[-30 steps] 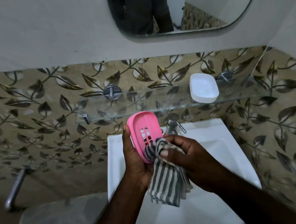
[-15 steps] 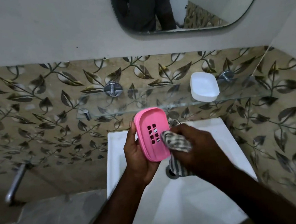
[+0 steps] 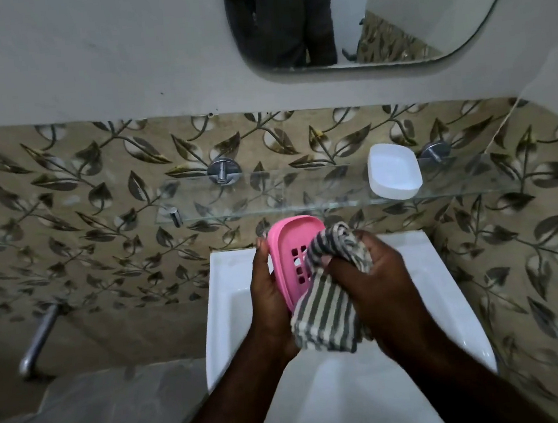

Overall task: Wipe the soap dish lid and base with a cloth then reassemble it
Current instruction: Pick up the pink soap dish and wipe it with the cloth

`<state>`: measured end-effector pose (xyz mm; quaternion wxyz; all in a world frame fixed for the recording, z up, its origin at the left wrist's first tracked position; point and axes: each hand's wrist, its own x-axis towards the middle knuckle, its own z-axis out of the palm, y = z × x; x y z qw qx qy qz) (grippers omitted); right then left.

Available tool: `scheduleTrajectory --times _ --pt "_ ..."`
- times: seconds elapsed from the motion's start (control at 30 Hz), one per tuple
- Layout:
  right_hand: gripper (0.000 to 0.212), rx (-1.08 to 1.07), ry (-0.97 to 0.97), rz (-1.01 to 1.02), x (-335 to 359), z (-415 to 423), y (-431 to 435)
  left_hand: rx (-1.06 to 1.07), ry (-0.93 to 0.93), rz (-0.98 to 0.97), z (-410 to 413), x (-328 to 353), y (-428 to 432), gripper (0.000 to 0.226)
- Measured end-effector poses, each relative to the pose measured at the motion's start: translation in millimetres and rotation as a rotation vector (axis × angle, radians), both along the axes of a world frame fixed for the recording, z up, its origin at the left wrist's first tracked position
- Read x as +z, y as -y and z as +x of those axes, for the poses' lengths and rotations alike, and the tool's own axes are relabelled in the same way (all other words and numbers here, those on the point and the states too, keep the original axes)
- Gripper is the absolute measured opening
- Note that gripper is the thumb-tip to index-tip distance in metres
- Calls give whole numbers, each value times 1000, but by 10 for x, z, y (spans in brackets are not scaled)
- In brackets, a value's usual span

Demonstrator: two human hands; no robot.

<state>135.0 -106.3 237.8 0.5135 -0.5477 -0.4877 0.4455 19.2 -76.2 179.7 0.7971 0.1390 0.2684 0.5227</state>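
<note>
A home bathroom — white sink (image 3: 225, 306) under a wall mirror (image 3: 387, 10), glass shelf (image 3: 269, 195), leaf-patterned tiles (image 3: 80, 197).

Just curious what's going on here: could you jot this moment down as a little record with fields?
Place: white sink under a glass shelf
Left hand: holds the pink slotted piece over the sink
Right hand: grips the striped cloth against that piece
White piece: lies on the shelf, apart
Stage: wiping, not yet reassembled
</note>
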Motion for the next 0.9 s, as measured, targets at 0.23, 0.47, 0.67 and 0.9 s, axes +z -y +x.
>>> scheduleTrajectory --times 0.23,0.47,0.67,0.9 --pt "37 309 896 390 -145 32 4 -94 -33 -14 -1 -101 14 80" --pt "7 334 565 164 -12 356 -66 -177 -110 -67 66 -225 189 79" --pt "40 216 482 267 -187 124 -19 -148 -43 -79 81 -100 131 73" --pt "41 418 987 589 -239 224 -99 -169 -109 -74 32 -55 47 69"
